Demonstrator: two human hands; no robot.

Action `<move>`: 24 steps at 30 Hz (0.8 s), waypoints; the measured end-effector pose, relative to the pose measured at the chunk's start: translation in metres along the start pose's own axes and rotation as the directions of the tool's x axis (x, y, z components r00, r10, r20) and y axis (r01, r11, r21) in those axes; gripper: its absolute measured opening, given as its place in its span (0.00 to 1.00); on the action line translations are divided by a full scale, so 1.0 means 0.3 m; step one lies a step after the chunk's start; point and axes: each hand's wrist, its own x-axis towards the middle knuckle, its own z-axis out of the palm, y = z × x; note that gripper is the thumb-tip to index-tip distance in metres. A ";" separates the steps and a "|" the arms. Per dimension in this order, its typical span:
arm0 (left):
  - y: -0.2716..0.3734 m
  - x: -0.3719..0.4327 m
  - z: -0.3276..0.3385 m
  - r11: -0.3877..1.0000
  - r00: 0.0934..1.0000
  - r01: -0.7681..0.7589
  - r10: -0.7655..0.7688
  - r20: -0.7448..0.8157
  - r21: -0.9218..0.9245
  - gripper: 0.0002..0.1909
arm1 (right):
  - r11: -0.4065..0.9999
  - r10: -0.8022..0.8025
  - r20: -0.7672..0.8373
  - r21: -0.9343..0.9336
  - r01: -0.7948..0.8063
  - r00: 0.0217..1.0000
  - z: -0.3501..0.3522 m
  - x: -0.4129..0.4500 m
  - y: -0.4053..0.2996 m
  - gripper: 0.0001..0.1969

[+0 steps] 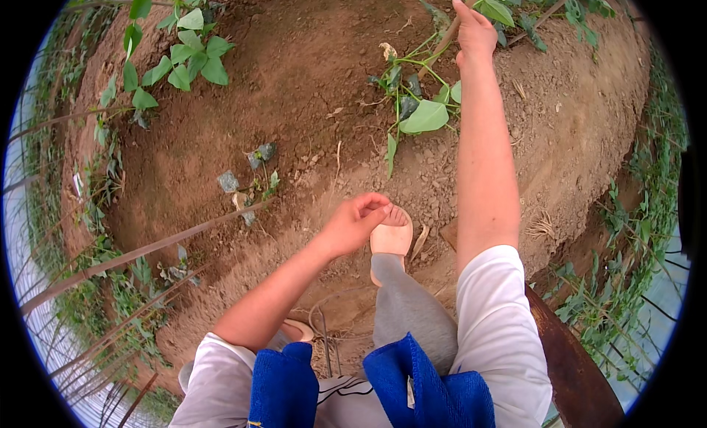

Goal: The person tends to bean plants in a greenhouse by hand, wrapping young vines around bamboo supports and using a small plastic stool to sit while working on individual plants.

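My right hand (476, 34) is raised at the upper right, its fingers around or against a slender wooden stake (448, 37) that leans over the soil; the far side of the grip is hidden. A green vine with broad leaves (424, 117) spreads at the foot of this stake, just left of my forearm. My left hand (359, 221) hovers near my right foot, thumb and fingertips brought together. Whether something small is pinched between them cannot be made out. A blue towel (428, 381) hangs over my front.
Brown soil (298, 91) fills the middle. Another leafy plant (193, 55) grows at upper left. A long stake (138, 252) slants in from the left, near a small withered plant (259, 187). A rusty metal piece (574, 361) lies at lower right, beside dense vines (585, 312).
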 end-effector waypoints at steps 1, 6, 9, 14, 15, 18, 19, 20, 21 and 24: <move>0.003 0.012 -0.009 0.999 1.000 0.030 -0.030 0.005 0.027 0.12 | 0.997 -0.073 0.027 -0.011 0.073 0.997 -0.002 0.001 0.002 0.30; 0.187 0.144 -0.120 0.982 0.986 -0.127 0.140 -0.088 0.141 0.12 | 0.985 -0.171 -0.043 -0.008 0.171 0.984 0.014 -0.029 -0.002 0.31; 0.394 0.251 -0.162 0.978 0.969 -0.192 0.201 -0.140 0.078 0.12 | 0.995 -0.095 -0.005 0.019 0.095 0.996 -0.010 -0.019 -0.020 0.31; 0.605 0.439 -0.200 0.947 0.927 -0.310 0.320 -0.197 0.083 0.13 | 0.978 0.065 0.136 0.188 -0.090 0.989 0.006 -0.064 -0.067 0.32; 0.627 0.473 -0.183 0.932 0.910 -0.354 0.362 -0.202 0.078 0.13 | 0.979 0.063 0.129 0.184 -0.087 0.990 -0.009 -0.061 -0.073 0.32; 0.668 0.554 -0.132 0.918 0.903 -0.395 0.381 -0.196 -0.033 0.13 | 0.949 0.133 0.152 0.264 -0.170 0.979 -0.030 -0.053 -0.095 0.34; 0.680 0.578 -0.119 0.920 0.905 -0.391 0.380 -0.190 -0.026 0.13 | 0.937 0.173 0.152 0.278 -0.210 0.973 -0.023 -0.054 -0.104 0.33; 0.692 0.601 -0.108 0.904 0.892 -0.423 0.404 -0.202 -0.062 0.13 | 0.923 0.213 0.154 0.293 -0.250 0.965 -0.014 -0.056 -0.112 0.33; 0.709 0.616 -0.086 0.884 0.878 -0.456 0.429 -0.210 -0.101 0.14 | 0.923 0.211 0.144 0.297 -0.246 0.967 -0.021 -0.044 -0.104 0.33; 0.778 0.652 -0.046 0.921 0.923 -0.379 0.383 0.043 -0.089 0.32 | 0.910 0.247 0.144 0.305 -0.280 0.958 -0.027 -0.017 -0.088 0.31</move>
